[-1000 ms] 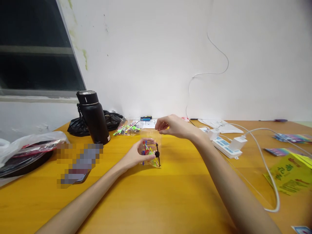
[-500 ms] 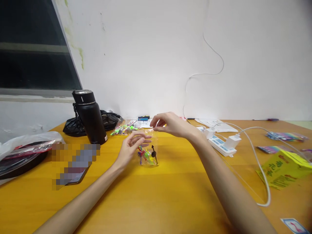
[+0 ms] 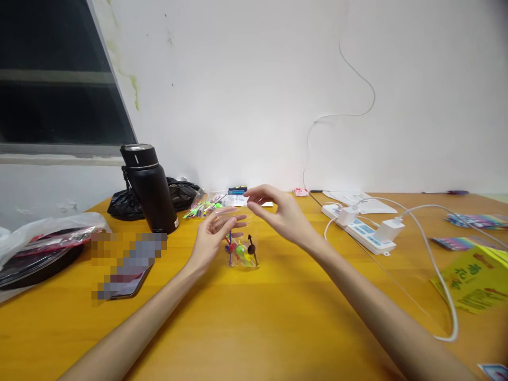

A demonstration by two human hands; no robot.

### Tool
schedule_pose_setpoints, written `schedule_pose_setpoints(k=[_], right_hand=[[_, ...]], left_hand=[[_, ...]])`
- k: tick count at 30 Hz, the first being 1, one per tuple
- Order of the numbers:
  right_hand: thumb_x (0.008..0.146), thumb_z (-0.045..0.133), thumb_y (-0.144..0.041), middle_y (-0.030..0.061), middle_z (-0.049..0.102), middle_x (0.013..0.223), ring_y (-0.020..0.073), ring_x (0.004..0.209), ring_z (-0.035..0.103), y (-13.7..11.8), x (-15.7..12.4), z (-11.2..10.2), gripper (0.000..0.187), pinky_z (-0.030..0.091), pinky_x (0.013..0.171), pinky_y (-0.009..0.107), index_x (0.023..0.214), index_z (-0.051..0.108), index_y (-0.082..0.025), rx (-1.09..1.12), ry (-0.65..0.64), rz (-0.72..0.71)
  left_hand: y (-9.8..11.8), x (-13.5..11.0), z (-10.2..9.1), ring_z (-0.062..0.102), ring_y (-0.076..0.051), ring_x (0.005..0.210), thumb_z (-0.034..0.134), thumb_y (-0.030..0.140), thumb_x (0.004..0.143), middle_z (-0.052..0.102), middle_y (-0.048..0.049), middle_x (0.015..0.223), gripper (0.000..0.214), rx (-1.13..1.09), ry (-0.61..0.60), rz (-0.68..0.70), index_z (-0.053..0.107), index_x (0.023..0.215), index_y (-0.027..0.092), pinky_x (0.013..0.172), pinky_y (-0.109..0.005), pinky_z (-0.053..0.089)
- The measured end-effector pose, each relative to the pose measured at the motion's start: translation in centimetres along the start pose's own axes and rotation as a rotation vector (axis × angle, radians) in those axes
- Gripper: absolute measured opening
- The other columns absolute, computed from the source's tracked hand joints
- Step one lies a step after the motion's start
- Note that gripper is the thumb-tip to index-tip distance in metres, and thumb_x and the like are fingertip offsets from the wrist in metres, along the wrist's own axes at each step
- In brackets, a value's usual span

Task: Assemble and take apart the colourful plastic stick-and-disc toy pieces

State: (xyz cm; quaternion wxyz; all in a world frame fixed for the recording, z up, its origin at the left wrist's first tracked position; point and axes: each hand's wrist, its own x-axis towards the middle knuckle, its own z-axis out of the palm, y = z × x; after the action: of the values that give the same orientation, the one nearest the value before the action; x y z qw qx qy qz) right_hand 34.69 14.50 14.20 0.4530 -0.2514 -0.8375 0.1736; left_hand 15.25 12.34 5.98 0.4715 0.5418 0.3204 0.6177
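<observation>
A small clear plastic bag [image 3: 243, 258] hangs over the table with its lower part facing me. Inside are little coloured plastic pieces and a black arrow-shaped spinner [image 3: 251, 247]. My left hand [image 3: 216, 231] grips the bag's upper left side between thumb and fingers. Up and to the right of the bag is my right hand [image 3: 273, 209], its thumb apart from the bent fingers and nothing visible between them. The bag's top edge is hard to make out against the table.
Behind my left hand lies another clear bag of colourful pieces [image 3: 204, 206]. A black bottle [image 3: 151, 193], a phone [image 3: 133, 283] and a bagged round item [image 3: 43, 264] stand or lie left. Right are a power strip [image 3: 369, 238], white cables and a yellow packet [image 3: 472, 283].
My right hand's thumb has dropped away from its fingers, widening the gap. The left hand keeps its hold on the bag. The view has shifted slightly.
</observation>
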Motion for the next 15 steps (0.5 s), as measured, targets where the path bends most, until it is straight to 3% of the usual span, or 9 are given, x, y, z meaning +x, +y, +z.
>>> schedule_pose_setpoints(k=[4,9,15], right_hand=[[0.087,0.075,-0.033,0.0077,0.066,0.125,0.0212,0.109,0.064,1.2,-2.6,1.6,0.044,0.052,0.098,0.039,0.127,0.060,-0.025,0.092,0.085,0.067],[0.090,0.071,-0.036,0.0055,0.072,0.101,0.0194,0.095,0.068,3.1,-4.2,3.0,0.024,0.055,0.092,0.037,0.109,0.066,-0.022,0.295,0.113,0.266],[0.085,0.075,-0.039,0.0048,0.073,0.093,0.0183,0.087,0.069,3.8,-4.4,2.9,0.022,0.054,0.086,0.034,0.095,0.071,-0.020,0.404,0.159,0.356]], left_hand=[[-0.1,0.0,0.0,0.076,-0.029,0.099,0.074,0.044,0.086,0.078,-0.0146,0.110,0.043,0.002,0.008,-0.010,0.063,0.118,0.018,0.084,-0.040,0.063],[-0.2,0.0,0.1,0.077,-0.030,0.096,0.073,0.045,0.087,0.078,-0.0156,0.109,0.041,-0.020,-0.034,-0.042,0.062,0.115,0.016,0.080,-0.039,0.064],[-0.2,0.1,0.0,0.077,-0.029,0.094,0.072,0.046,0.087,0.078,-0.0139,0.107,0.039,-0.031,-0.042,-0.048,0.064,0.112,0.017,0.082,-0.040,0.063]])
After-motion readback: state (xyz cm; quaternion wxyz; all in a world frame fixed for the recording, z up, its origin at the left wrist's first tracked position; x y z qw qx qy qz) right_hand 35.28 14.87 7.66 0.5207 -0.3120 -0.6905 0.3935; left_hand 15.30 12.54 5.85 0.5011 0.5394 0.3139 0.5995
